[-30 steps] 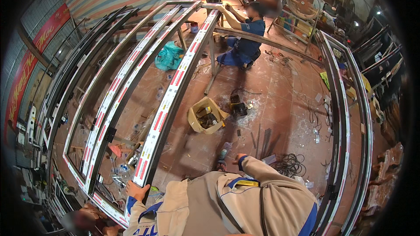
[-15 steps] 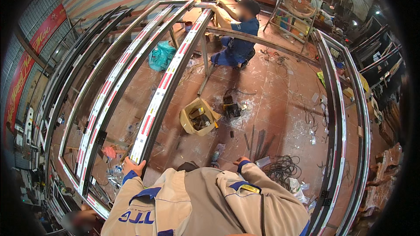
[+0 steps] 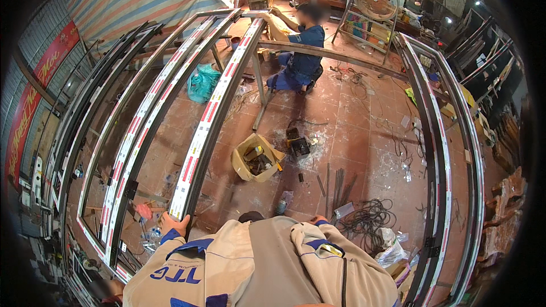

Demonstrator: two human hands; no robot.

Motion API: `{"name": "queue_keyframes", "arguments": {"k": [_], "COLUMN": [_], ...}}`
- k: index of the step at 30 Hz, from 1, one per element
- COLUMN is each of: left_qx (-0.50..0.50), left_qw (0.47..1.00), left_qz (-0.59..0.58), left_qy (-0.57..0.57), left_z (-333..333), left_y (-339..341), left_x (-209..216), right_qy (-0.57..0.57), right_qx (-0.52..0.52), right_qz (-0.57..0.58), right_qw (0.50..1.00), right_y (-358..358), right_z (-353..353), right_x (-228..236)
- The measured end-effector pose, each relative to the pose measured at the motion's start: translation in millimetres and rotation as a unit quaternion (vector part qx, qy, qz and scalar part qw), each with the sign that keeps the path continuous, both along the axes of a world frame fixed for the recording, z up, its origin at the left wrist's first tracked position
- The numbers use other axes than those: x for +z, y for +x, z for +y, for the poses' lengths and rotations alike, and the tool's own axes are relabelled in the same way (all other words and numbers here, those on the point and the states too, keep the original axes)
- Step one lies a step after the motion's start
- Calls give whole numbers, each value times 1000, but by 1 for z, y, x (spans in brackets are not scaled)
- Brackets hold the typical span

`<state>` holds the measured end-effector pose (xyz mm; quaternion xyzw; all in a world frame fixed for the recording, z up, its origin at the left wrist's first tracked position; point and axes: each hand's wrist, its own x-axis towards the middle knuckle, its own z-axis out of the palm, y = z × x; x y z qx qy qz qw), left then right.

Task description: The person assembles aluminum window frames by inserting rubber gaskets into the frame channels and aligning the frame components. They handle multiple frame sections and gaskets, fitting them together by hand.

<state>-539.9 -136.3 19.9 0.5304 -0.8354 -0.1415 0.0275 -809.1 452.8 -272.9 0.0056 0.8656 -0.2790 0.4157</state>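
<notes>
I see the left hand with its fingers holding the near end of a white-and-red frame bar, which stretches away toward a kneeling co-worker. Right of the bar, a cardboard box sits on the floor. Farther right, the right hand is partly hidden, near coiled cables; I can't tell its fingers' state.

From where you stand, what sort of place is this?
Probably a workshop for making door or window frames: long frames with red-and-white strips stand raised off the floor, where an open cardboard box of small items and a tangle of dark cable lie.
</notes>
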Motion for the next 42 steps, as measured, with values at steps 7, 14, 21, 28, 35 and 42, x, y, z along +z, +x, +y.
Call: {"name": "queue_keyframes", "arguments": {"k": [7,14,21,28,35,42], "left_qx": [-19,-16,-1,-11,1,1], "left_qw": [1000,1000,1000,1000,1000,1000], "left_qz": [7,10,-14,-9,-24,-17], "left_qy": [-13,-13,-7,4,-1,-4], "left_z": [5,4,0,-2,5,3], "left_y": [-7,3,0,-1,-4,0], "left_x": [5,2,-1,-3,6,-1], "right_qy": [67,36,12,44,42,49], "right_qx": [-7,50,84,69,72,104], "right_qz": [9,-1,-3,-10,-4,-12], "right_qw": [998,998,996,997,996,993], "right_y": [12,9,2,-4,-3,-17], "right_z": [28,-7,-21,-7,-15,-19], "right_x": [9,-7,-8,-12,-16,-39]}}
